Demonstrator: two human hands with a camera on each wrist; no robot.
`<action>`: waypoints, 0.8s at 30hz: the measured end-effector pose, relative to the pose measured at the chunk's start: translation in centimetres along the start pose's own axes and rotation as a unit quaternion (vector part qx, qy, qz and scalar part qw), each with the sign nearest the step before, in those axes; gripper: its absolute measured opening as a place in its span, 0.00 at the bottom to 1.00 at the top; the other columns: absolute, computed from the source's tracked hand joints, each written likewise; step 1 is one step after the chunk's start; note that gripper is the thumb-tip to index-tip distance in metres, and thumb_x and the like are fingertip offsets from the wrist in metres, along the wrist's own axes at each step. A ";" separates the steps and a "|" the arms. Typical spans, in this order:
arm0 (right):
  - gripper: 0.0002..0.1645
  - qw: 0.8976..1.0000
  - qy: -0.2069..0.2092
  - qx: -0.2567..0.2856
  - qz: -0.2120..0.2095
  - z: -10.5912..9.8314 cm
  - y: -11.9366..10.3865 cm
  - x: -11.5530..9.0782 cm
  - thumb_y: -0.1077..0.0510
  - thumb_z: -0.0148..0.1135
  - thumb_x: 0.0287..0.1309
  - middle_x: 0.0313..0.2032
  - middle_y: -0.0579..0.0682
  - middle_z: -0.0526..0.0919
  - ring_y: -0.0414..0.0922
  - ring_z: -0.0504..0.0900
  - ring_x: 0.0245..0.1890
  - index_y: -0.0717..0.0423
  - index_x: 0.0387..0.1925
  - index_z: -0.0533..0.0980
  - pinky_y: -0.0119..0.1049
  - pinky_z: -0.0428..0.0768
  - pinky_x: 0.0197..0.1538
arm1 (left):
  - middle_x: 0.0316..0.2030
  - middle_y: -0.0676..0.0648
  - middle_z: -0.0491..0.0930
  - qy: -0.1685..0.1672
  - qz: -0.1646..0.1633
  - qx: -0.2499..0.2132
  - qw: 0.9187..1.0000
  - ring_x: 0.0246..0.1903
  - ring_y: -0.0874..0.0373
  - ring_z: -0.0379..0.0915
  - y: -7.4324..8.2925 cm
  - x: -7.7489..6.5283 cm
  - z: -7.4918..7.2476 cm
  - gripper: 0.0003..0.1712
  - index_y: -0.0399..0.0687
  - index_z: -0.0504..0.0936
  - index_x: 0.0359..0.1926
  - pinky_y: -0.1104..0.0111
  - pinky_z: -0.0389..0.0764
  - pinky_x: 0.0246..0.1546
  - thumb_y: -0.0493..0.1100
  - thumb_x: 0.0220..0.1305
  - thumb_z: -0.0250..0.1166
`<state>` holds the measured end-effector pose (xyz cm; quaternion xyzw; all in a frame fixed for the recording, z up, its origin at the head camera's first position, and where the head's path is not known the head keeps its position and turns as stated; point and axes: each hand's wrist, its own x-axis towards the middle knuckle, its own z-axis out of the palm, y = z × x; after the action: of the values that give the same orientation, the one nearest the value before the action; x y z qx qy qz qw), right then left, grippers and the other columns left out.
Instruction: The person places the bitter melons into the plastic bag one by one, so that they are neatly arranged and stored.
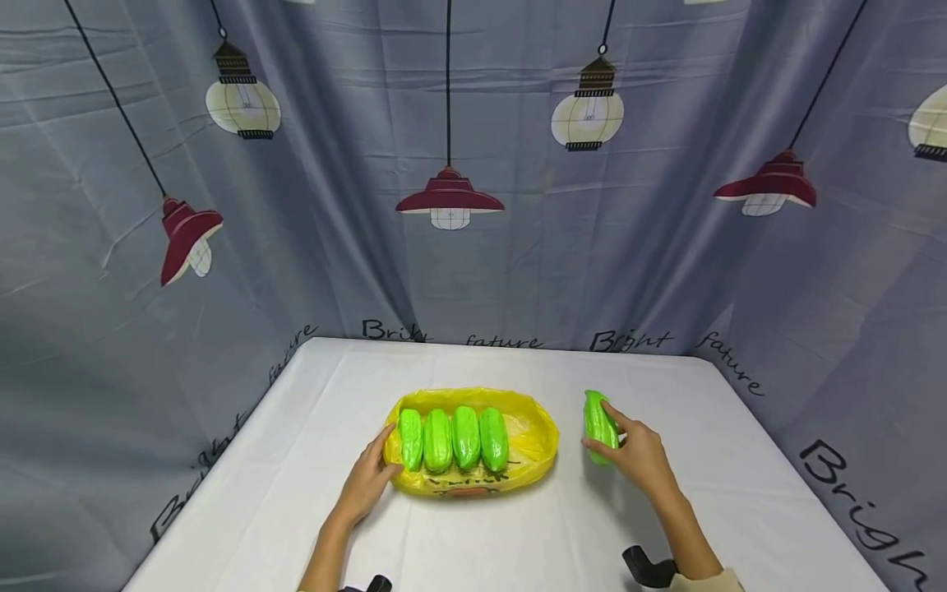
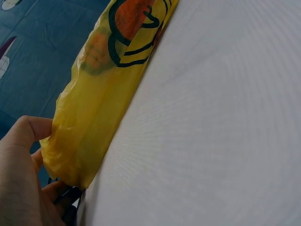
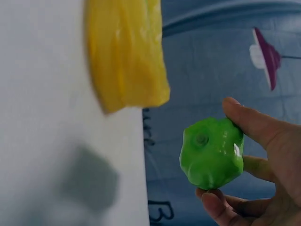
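Observation:
A yellow plastic bag, rolled open like a shallow basin, lies on the table with several glossy green vegetables side by side in its left and middle part. My left hand holds the bag's left end, thumb on the near side and fingers around the far side. To the right of the bag, my right hand grips another lumpy green vegetable between thumb and fingers. It is raised above the table, its shadow falling on the cloth. The bag's contents are hidden in both wrist views.
A white cloth covers the table. Blue-grey curtains printed with lamps and lettering hang behind it and at both sides. Black wrist mounts show near the bottom of the head view.

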<state>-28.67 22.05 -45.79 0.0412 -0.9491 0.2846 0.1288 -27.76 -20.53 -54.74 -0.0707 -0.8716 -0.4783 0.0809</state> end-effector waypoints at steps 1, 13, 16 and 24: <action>0.49 1.000 0.004 0.005 0.000 -0.1 -0.4 -0.2 0.39 0.69 0.42 0.34 0.59 0.78 0.49 0.75 0.30 0.58 0.63 0.65 0.34 0.71 0.25 | 0.66 0.39 0.58 0.000 0.000 -0.001 1.000 0.64 0.39 0.52 0.0 0.0 0.0 0.40 0.60 0.54 0.70 0.42 0.55 0.59 0.44 0.58 0.59; 0.47 0.994 0.074 0.065 -0.037 0.1 -5.0 -0.6 0.40 0.69 0.43 0.39 0.58 0.80 0.48 0.76 0.29 0.53 0.64 0.66 0.34 0.74 0.27 | 0.66 0.39 0.58 0.005 0.004 -0.001 1.000 0.64 0.39 0.52 -0.1 -0.1 0.2 0.40 0.59 0.55 0.70 0.42 0.55 0.59 0.43 0.58 0.59; 0.47 0.993 0.076 0.077 -0.043 0.4 -6.0 -0.2 0.40 0.69 0.43 0.39 0.58 0.80 0.48 0.76 0.28 0.52 0.64 0.65 0.34 0.74 0.27 | 0.66 0.39 0.58 0.002 -0.001 0.000 1.000 0.64 0.39 0.52 -0.2 -0.1 0.2 0.40 0.59 0.54 0.70 0.42 0.55 0.59 0.44 0.58 0.59; 0.46 0.991 0.081 0.082 -0.072 1.0 -9.1 0.4 0.45 0.71 0.44 0.39 0.54 0.80 0.47 0.75 0.28 0.48 0.65 0.65 0.33 0.73 0.26 | 0.65 0.39 0.59 0.003 -0.002 0.003 1.000 0.64 0.39 0.52 -0.1 0.0 0.1 0.40 0.58 0.55 0.70 0.41 0.54 0.59 0.43 0.57 0.60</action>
<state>-27.85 13.95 -41.67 0.0966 -0.9033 0.3543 0.2217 -27.77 -20.46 -54.91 -0.0673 -0.8727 -0.4764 0.0830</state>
